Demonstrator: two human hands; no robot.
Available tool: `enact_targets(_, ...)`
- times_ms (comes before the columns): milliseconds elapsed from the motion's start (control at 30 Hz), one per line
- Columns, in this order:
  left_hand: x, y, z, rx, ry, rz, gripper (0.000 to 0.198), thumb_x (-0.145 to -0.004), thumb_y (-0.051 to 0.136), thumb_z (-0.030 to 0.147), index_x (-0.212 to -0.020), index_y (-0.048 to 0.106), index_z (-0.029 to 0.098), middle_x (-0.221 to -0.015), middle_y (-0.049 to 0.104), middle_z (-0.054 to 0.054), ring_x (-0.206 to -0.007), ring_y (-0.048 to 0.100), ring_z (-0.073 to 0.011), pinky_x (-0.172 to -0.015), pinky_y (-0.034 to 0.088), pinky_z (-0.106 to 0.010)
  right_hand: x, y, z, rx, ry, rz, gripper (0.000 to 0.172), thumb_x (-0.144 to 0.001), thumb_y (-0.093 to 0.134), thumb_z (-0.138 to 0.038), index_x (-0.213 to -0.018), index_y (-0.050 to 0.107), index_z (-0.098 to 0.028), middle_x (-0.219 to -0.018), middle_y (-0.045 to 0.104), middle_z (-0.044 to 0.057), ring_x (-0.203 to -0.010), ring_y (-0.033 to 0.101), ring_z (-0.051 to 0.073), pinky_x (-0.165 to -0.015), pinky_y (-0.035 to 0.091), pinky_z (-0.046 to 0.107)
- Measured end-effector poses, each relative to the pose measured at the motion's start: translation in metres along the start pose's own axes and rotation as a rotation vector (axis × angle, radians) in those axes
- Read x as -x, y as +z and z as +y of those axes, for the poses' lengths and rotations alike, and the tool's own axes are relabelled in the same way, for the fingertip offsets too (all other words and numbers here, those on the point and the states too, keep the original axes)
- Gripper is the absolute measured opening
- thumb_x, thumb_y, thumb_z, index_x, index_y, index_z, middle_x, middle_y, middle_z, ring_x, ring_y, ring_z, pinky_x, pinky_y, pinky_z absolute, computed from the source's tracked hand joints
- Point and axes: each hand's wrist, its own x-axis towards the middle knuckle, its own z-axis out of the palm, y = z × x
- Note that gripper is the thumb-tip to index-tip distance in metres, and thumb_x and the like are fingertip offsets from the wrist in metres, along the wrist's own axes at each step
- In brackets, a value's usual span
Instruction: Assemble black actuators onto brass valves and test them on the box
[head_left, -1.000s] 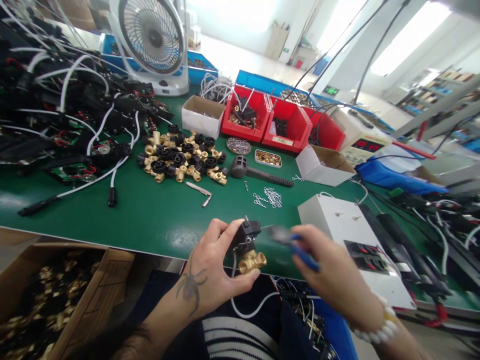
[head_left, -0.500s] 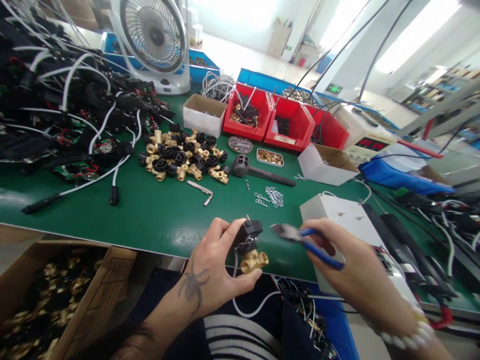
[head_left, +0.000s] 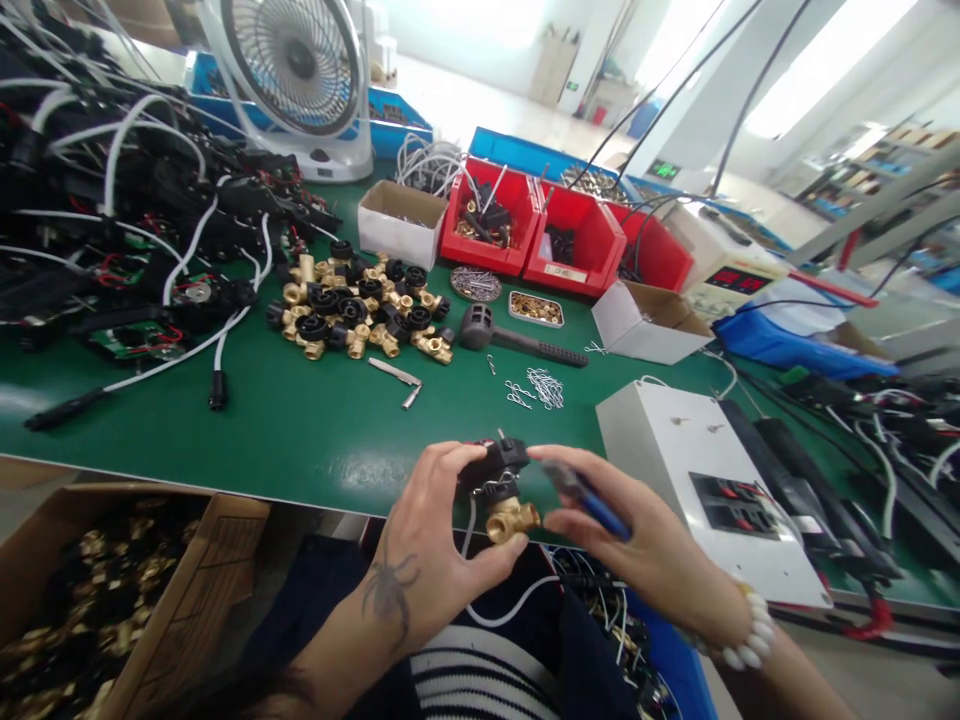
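Observation:
My left hand [head_left: 427,545] grips a small valve [head_left: 501,490] with a black top and a brass body, held just over the near edge of the green table [head_left: 315,430]. A white cable [head_left: 510,610] hangs from the valve toward my lap. My right hand [head_left: 637,545] is closed on blue-handled pliers [head_left: 581,492], whose tip is against the valve's black top.
A pile of brass-and-black valves [head_left: 360,310] lies mid-table, with a black mallet [head_left: 517,338], loose clips [head_left: 536,388] and a metal piece [head_left: 401,377] nearby. Red bins [head_left: 570,245], cardboard boxes [head_left: 401,225], a fan [head_left: 296,80] stand behind. White control box [head_left: 705,480] sits right; carton of valves [head_left: 97,590] lower left.
My right hand has brought the pliers leftward from a short gap until the tip meets the valve's black top. My left hand keeps holding the valve in about the same place.

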Motion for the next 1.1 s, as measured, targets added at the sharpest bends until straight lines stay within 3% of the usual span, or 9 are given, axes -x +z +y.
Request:
enact_targets(133,0.001,0.003,0.003,0.036,0.041,0.026,0.04,-0.073,0.074,0.022,-0.105,0.049,0.022,-0.119,0.053,-0.006,-0.116,0.054,-0.0211,-0.097,0.05,-0.037,-0.005,0.011,0.008,-0.082,-0.044,-0.157,0.041,-0.09,0.063,-0.029,-0.13,0.058,-0.023,-0.103,0.07,0.006,-0.08,0.066,0.018,-0.073,0.056,0.029)
enact_targets(567,0.0,0.001,0.007,0.058,-0.011,0.034,0.032,-0.072,0.075,0.02,-0.098,0.056,0.02,-0.117,0.053,-0.008,-0.114,0.055,-0.0224,-0.095,0.049,-0.038,-0.005,0.01,0.009,-0.091,-0.126,-0.136,0.028,-0.092,0.06,-0.025,-0.119,0.061,-0.021,-0.097,0.068,0.006,-0.081,0.066,0.017,-0.069,0.053,0.027)
enact_targets(667,-0.001,0.001,0.007,0.054,-0.042,0.013,0.031,-0.072,0.074,0.022,-0.096,0.055,0.02,-0.117,0.053,-0.009,-0.114,0.054,-0.0236,-0.095,0.049,-0.041,0.003,0.002,0.003,-0.025,-0.057,0.086,0.024,-0.09,0.059,-0.018,-0.113,0.062,-0.025,-0.092,0.067,0.002,-0.075,0.063,0.014,-0.066,0.052,0.024)
enact_targets(767,-0.003,-0.001,0.008,0.067,-0.06,0.019,0.031,-0.071,0.074,0.023,-0.094,0.054,0.02,-0.117,0.053,-0.009,-0.114,0.055,-0.0242,-0.096,0.05,-0.043,0.011,0.0,0.005,0.071,0.04,0.591,0.014,-0.088,0.06,-0.019,-0.101,0.062,-0.025,-0.084,0.063,-0.001,-0.07,0.06,0.013,-0.063,0.05,0.024)
enact_targets(800,-0.004,-0.001,0.008,0.072,-0.066,0.02,0.03,-0.071,0.073,0.023,-0.094,0.053,0.02,-0.116,0.053,-0.009,-0.114,0.055,-0.0243,-0.096,0.051,-0.044,0.013,0.0,0.006,0.121,0.053,0.686,0.011,-0.088,0.06,-0.019,-0.098,0.061,-0.024,-0.082,0.062,-0.001,-0.068,0.06,0.013,-0.062,0.049,0.025)
enact_targets(867,-0.004,-0.002,0.008,0.079,-0.074,0.02,0.029,-0.072,0.073,0.024,-0.093,0.053,0.02,-0.115,0.053,-0.009,-0.114,0.055,-0.0243,-0.095,0.052,-0.044,0.015,0.002,0.009,0.259,0.027,0.576,0.01,-0.087,0.057,-0.018,-0.095,0.06,-0.023,-0.079,0.062,0.001,-0.065,0.06,0.015,-0.059,0.049,0.027)
enact_targets(967,-0.003,-0.002,0.006,0.073,-0.073,0.019,0.029,-0.072,0.073,0.024,-0.093,0.053,0.021,-0.115,0.052,-0.008,-0.115,0.054,-0.0243,-0.095,0.052,-0.044,0.016,-0.002,0.007,0.406,-0.019,0.155,0.013,-0.087,0.051,-0.015,-0.091,0.061,-0.021,-0.076,0.064,0.003,-0.062,0.061,0.017,-0.054,0.049,0.029)
enact_targets(1033,-0.002,-0.001,0.006,0.073,-0.069,0.02,0.03,-0.072,0.073,0.024,-0.093,0.052,0.021,-0.115,0.052,-0.008,-0.114,0.054,-0.024,-0.095,0.053,-0.044,0.018,-0.006,0.004,0.389,0.004,0.225,0.013,-0.088,0.051,-0.016,-0.094,0.061,-0.022,-0.079,0.065,0.004,-0.066,0.062,0.017,-0.057,0.05,0.029)
enact_targets(1100,-0.001,-0.001,0.005,0.077,-0.065,0.025,0.03,-0.072,0.073,0.024,-0.094,0.052,0.021,-0.116,0.051,-0.008,-0.114,0.054,-0.0237,-0.095,0.053,-0.043,0.02,-0.006,0.003,0.332,0.039,0.52,0.01,-0.089,0.055,-0.018,-0.096,0.058,-0.023,-0.084,0.065,0.003,-0.072,0.063,0.017,-0.063,0.051,0.028)
